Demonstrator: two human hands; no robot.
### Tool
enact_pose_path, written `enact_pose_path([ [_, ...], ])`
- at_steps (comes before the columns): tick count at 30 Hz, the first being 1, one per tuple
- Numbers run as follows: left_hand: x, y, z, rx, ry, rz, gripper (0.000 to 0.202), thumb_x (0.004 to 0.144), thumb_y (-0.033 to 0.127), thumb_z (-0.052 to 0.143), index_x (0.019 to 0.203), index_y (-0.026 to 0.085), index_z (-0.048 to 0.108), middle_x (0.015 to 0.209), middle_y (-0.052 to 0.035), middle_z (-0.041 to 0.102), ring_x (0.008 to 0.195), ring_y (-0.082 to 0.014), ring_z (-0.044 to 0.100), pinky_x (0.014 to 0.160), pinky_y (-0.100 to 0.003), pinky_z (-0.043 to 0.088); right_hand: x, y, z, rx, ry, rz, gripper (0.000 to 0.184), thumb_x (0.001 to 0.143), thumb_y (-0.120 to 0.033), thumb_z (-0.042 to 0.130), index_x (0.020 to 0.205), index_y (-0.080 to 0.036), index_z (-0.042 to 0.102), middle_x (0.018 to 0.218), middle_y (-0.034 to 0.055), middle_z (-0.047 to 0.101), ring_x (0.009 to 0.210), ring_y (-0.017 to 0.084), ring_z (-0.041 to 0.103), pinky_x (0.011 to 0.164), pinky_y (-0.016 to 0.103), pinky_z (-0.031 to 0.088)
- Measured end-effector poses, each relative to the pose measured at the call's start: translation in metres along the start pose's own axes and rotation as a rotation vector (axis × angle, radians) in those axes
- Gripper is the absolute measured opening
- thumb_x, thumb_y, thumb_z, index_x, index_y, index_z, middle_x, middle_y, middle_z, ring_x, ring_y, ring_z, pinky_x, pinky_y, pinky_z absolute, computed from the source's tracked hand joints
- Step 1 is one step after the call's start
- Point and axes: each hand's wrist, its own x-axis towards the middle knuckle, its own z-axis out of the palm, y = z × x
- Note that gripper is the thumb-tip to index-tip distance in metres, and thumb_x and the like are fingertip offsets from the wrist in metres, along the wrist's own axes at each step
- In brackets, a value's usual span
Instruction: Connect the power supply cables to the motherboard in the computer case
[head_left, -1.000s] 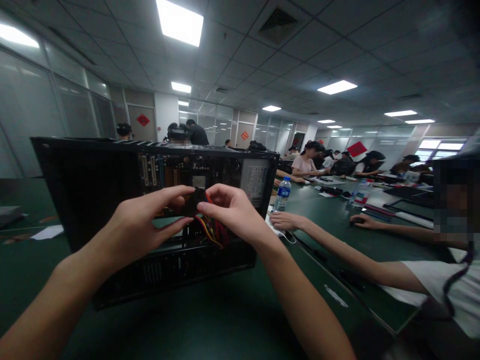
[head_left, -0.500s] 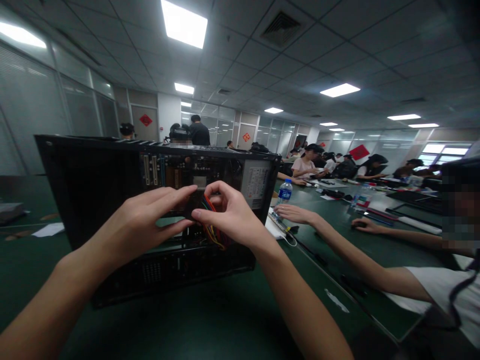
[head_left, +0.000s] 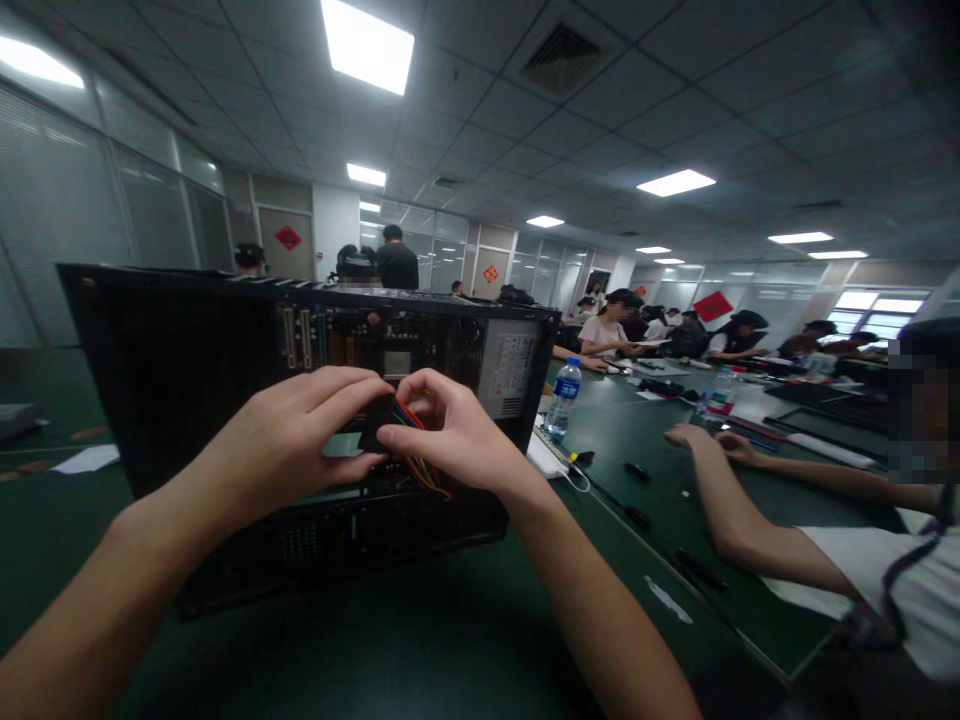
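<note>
An open black computer case [head_left: 127,370] stands in front of me, its inside facing me. Between my hands is a small black part [head_left: 373,428] that I cannot make out clearly, beside a bundle of coloured wires [head_left: 429,470]. My left hand [head_left: 289,425] has its fingertips on the part's top and its thumb below. My right hand [head_left: 450,430] pinches the same part, thumb in front, with red, yellow and orange wires running down beneath its fingers. Behind the hands are the motherboard [head_left: 397,362] with its card slots and the power supply [head_left: 501,372] with a label.
A water bottle [head_left: 564,398] and a white power strip [head_left: 546,455] stand right of the case. A co-worker's forearm [head_left: 724,500] rests on the green table [head_left: 637,620]. Paper [head_left: 86,459] lies at left; small black items lie on the right.
My left fingers and thumb have closed in on the black part, and the wires have shifted a little. At right, the co-worker's hand has drawn back from the bottle.
</note>
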Motion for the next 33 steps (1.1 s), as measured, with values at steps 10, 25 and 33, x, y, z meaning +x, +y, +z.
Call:
enact_pose_path([
  [10,-0.003,-0.014,0.008,-0.089,-0.091,-0.039,0.045,0.086,0.040,0.061,0.125,0.018,0.062,0.125,-0.0143,0.067,0.111,-0.0298,0.066,0.097,-0.043,0.056,0.007,0.047,-0.018,-0.990,0.037,-0.630,0.030,0.098,-0.021,0.053,0.123,-0.031,0.065,0.134,0.0059,0.061,0.130,0.021,0.051,0.111,0.044,0.045],
  [25,-0.010,-0.019,0.039,-0.051,-0.027,-0.060,0.031,0.096,0.037,0.054,0.116,0.017,0.065,0.111,-0.0118,0.071,0.098,-0.0231,0.070,0.087,-0.035,0.058,0.012,0.066,-0.019,-1.207,0.013,-0.672,0.028,0.102,-0.023,0.044,0.113,-0.021,0.070,0.113,0.0123,0.067,0.106,0.022,0.061,0.089,0.036,0.053],
  [33,-0.009,-0.014,0.057,0.004,0.017,-0.031,0.026,0.096,0.026,0.049,0.113,0.016,0.065,0.111,-0.0134,0.072,0.097,-0.0246,0.071,0.085,-0.037,0.059,0.015,0.067,-0.011,-1.280,0.046,-0.470,0.028,0.102,-0.025,0.044,0.107,-0.018,0.070,0.106,0.0118,0.066,0.093,0.021,0.060,0.078,0.033,0.050],
])
